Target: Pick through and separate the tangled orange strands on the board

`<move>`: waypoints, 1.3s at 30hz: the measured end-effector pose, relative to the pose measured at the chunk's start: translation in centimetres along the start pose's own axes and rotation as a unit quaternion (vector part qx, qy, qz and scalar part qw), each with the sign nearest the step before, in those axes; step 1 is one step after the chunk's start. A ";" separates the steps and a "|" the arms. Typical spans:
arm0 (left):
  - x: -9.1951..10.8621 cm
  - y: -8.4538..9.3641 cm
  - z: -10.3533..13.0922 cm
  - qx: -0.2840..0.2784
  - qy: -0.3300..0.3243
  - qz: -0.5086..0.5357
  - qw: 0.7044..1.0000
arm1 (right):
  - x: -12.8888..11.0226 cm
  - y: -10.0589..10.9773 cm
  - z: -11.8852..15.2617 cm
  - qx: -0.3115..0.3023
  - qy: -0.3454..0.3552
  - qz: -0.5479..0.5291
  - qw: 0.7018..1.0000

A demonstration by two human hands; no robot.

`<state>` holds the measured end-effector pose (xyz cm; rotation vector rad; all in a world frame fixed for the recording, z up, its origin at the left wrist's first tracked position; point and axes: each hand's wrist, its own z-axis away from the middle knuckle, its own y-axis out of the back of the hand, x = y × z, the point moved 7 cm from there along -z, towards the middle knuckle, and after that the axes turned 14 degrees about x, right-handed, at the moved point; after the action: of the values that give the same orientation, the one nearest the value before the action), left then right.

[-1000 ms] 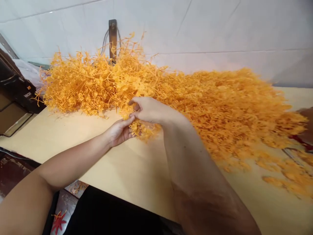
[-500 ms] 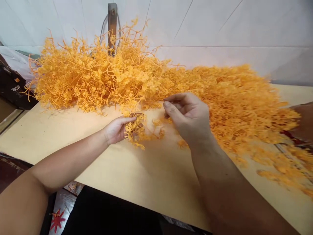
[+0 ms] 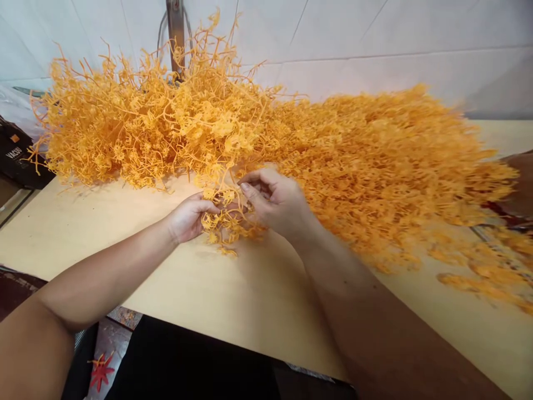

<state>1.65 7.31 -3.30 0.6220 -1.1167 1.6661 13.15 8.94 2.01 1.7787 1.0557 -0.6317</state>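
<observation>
Left hand: my left hand [image 3: 188, 218] sits a little in from the near edge of the tabletop [image 3: 233, 289], left of the middle, fingers curled closed around a small clump of orange strands [image 3: 222, 219].
Right hand: my right hand [image 3: 277, 203] is just beside the left one, thumb and forefinger drawn together on the same clump from its right side; I cannot tell how much of it the pinch holds, since the strands blur there.
Clump: it lies between my two hands, touching both, with its lower strands hanging down onto the bare wood and its top running into the big heap behind.
Heap: the heap of orange strands [image 3: 333, 155] fills the far half of the tabletop from the left end to the right edge, piled against the white wall [image 3: 375, 39]; the left part is loose and wiry, the right part denser.
Loose bits: scattered orange pieces [image 3: 478, 280] lie apart from the heap toward the near right corner.
Far left: a dark box [image 3: 19, 158] stands off the tabletop's left end.
Back: a metal bracket [image 3: 175, 25] rises on the wall above the heap.
</observation>
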 end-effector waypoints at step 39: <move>-0.2 -0.2 0.2 -0.067 -0.052 -0.078 0.993 | -0.3 -2.5 1.0 -0.158 -0.151 -0.235 0.947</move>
<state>1.87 7.06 -3.28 0.6982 -1.2126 1.4270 10.87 8.37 0.65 1.1136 1.2902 -0.9307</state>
